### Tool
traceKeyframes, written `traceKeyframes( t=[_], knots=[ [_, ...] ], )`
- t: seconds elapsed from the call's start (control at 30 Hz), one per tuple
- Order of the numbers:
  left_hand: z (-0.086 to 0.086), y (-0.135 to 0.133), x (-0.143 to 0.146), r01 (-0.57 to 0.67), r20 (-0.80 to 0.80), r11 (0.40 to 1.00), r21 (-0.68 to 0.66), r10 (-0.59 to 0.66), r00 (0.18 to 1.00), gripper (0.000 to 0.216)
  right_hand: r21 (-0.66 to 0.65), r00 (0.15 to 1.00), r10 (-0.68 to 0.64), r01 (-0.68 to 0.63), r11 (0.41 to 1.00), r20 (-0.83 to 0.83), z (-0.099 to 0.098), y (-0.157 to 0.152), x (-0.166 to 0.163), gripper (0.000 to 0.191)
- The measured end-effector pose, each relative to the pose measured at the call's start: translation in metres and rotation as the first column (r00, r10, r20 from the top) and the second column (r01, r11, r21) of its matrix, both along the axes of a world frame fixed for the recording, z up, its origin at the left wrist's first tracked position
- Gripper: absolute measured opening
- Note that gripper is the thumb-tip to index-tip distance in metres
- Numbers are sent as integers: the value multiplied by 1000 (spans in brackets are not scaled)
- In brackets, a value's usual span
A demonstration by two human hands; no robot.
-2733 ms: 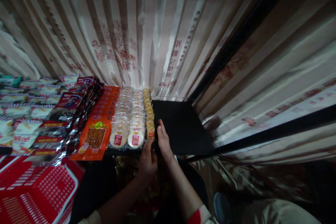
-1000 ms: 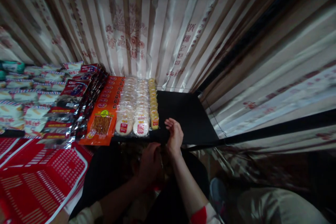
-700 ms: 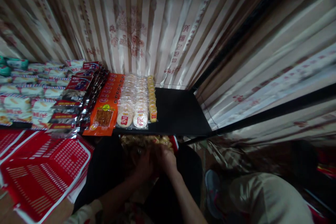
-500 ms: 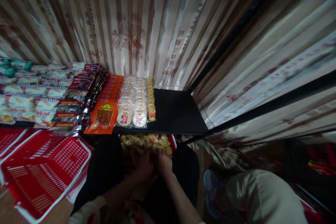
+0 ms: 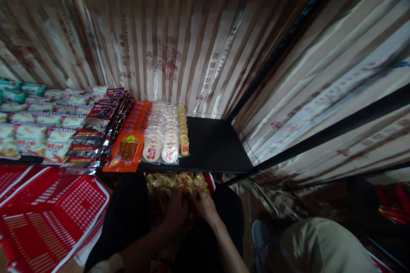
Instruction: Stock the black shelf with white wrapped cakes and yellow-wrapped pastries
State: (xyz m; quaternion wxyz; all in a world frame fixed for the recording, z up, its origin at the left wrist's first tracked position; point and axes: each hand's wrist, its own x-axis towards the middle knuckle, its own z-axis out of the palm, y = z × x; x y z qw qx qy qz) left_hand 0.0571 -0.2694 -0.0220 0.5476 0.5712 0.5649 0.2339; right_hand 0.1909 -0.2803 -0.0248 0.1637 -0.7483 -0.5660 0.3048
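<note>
Both my hands are low, below the front edge of a black shelf [image 5: 218, 149]. My left hand [image 5: 175, 213] and my right hand [image 5: 203, 204] reach side by side into a pile of small yellow wrapped snacks [image 5: 174, 180] in a container under the shelf. Their fingers curl among the packets, and the dim light hides whether they grip any. On the shelf above stands a narrow row of the same yellow snack packs [image 5: 183, 130], beside rows of round white cakes [image 5: 162, 132] and orange packets [image 5: 130, 143].
Red plastic baskets [image 5: 48, 217] lie at lower left. Dark foil packs [image 5: 92, 130] and white snack bags [image 5: 32, 123] fill the shelf's left side. Striped curtain cloth [image 5: 179, 38] hangs behind and to the right. My knee [image 5: 317, 245] shows at lower right.
My hands left the yellow row on the shelf and dropped below its front edge into the pile of yellow snacks. The view tilted down slightly.
</note>
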Motion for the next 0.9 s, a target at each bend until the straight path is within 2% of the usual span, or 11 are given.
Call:
traceKeyframes(
  t=[0.07, 0.13, 0.23, 0.3, 0.37, 0.47, 0.53, 0.7, 0.8, 0.9],
  knots=[
    [3, 2, 3, -13, 39, 988, 156, 7, 999, 43, 82, 991, -31, 42, 996, -131, 11, 3, 6, 20],
    [8, 5, 8, -33, 96, 966, 255, 9, 995, 42, 140, 952, -39, 85, 986, -302, 23, 9, 12, 22],
    [19, 15, 17, -74, 179, 921, 384, 4, 984, 38, 182, 834, -57, 186, 966, -550, 37, 22, 17, 30],
    [31, 24, 24, -94, 219, 900, 426, -3, 976, 38, 192, 775, -89, 264, 945, -626, 44, 34, 22, 36],
    [43, 34, 31, -90, 234, 904, 419, -12, 972, 38, 225, 780, -116, 314, 922, -615, 47, 46, 27, 39],
    [58, 51, 41, -73, 226, 922, 381, -17, 974, 39, 281, 831, -123, 317, 906, -543, 51, 65, 37, 38],
    [64, 64, 50, -66, 219, 931, 358, -15, 976, 42, 295, 833, -115, 316, 902, -541, 52, 78, 44, 38],
    [77, 110, 78, -103, 188, 960, 260, 54, 981, 42, 301, 732, -65, 357, 884, -678, 52, 119, 59, 40],
    [93, 138, 92, -86, 146, 972, 220, 54, 988, 34, 314, 707, -81, 410, 857, -703, 52, 150, 67, 41],
    [104, 159, 101, -86, 121, 974, 212, 61, 991, 35, 297, 690, -103, 435, 850, -717, 54, 178, 74, 33]
  ],
)
